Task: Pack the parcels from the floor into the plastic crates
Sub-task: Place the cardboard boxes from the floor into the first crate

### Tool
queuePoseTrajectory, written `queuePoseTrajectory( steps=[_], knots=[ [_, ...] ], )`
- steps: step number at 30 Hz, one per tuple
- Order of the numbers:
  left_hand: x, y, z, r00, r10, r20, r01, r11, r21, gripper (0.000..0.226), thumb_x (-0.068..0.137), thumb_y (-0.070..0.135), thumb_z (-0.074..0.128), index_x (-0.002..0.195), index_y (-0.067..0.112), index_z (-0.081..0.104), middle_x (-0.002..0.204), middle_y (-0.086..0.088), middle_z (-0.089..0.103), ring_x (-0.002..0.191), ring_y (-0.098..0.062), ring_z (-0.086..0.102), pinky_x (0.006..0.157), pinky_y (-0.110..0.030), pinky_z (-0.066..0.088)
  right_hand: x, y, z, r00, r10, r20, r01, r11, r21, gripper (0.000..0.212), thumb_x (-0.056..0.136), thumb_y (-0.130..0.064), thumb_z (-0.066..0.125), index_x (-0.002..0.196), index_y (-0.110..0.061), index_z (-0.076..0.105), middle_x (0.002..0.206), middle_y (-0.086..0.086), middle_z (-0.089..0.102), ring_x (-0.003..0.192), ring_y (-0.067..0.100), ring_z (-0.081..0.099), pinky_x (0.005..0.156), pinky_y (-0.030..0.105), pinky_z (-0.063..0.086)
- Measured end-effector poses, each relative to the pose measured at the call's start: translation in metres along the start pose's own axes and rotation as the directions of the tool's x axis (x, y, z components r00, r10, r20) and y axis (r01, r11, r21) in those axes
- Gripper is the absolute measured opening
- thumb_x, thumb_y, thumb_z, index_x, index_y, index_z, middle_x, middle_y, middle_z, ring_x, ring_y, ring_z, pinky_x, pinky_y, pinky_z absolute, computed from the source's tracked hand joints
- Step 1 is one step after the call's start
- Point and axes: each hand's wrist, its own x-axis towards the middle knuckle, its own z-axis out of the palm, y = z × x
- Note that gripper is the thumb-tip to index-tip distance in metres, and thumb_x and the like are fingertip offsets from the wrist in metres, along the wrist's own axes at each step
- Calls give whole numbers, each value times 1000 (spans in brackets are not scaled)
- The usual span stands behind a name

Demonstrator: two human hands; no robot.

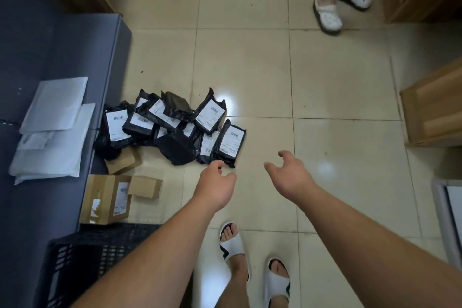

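Tiled floor (250,70), heap of black labelled parcels (172,127) beyond the crate (82,257), left hand (216,186) loosely curled, right hand (291,175) spread, both empty

Overhead glare on floor tiles (221,97); edges perhaps blurred.

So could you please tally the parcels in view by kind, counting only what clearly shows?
Black bags in the floor pile: about 12, overlapping, so not exact
Brown boxes on the floor: 3
White mailers on the grey surface: 3
Total: about 18
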Motion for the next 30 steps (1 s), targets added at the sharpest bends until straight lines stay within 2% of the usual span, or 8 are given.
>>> queuePoseTrajectory(
  steps=[8,11,14,18,22,24,28,30],
  knots=[
    [52,21,-26,997,-71,-14,69,991,-115,54,97,30,57,149,24,44,143,1,52,101,-16,55,72,-24,41,56,-57,2,998,-19,64,23,998,-60,67,93,-50,48,153,-24,32,143,13,50,117,35,59,101,44,48],
    [72,26,-38,987,-156,-32,144,960,-241,51,98,28,57,148,24,46,128,4,58,95,-15,55,65,-23,40,79,-81,7,993,-42,107,53,993,-102,66,94,-49,48,153,-23,32,143,14,50,117,35,59,101,44,48],
    [91,26,-49,962,-266,-60,221,889,-401,49,95,30,58,143,27,50,105,8,61,90,-18,59,79,-29,51,100,-106,11,983,-79,163,106,980,-167,64,96,-48,48,152,-23,33,142,14,50,120,35,57,103,44,47],
    [104,23,-65,925,-377,-55,292,795,-531,47,93,33,60,139,30,52,103,5,63,99,-19,62,99,-40,53,122,-135,12,964,-121,238,185,945,-268,67,94,-49,46,153,-22,32,136,15,55,116,36,58,101,45,48],
    [108,3,-85,888,-456,-58,322,707,-629,46,94,34,59,139,31,52,114,3,63,106,-20,61,93,-36,50,131,-169,33,942,-148,301,248,911,-328,64,96,-49,46,153,-22,32,144,15,51,125,35,54,104,40,44],
    [110,-18,-95,861,-504,-64,332,654,-680,44,96,33,58,139,30,51,108,2,64,104,-20,62,90,-35,49,129,-184,55,920,-171,353,299,888,-350,62,99,-47,46,154,-21,33,150,13,46,131,33,49,98,33,40],
    [106,-75,-108,811,-584,-43,364,561,-744,45,97,32,58,141,26,50,102,0,64,103,-24,62,97,-39,51,118,-208,113,870,-188,455,393,823,-411,55,99,-46,47,146,-17,42,137,10,58,122,29,54,88,30,39],
    [101,-104,-111,777,-629,-19,365,475,-801,40,98,29,59,137,24,51,100,-2,62,91,-19,62,78,-32,53,111,-215,145,848,-182,498,423,798,-429,55,98,-47,48,142,-16,44,128,11,64,115,30,58,93,35,47]
  ],
)
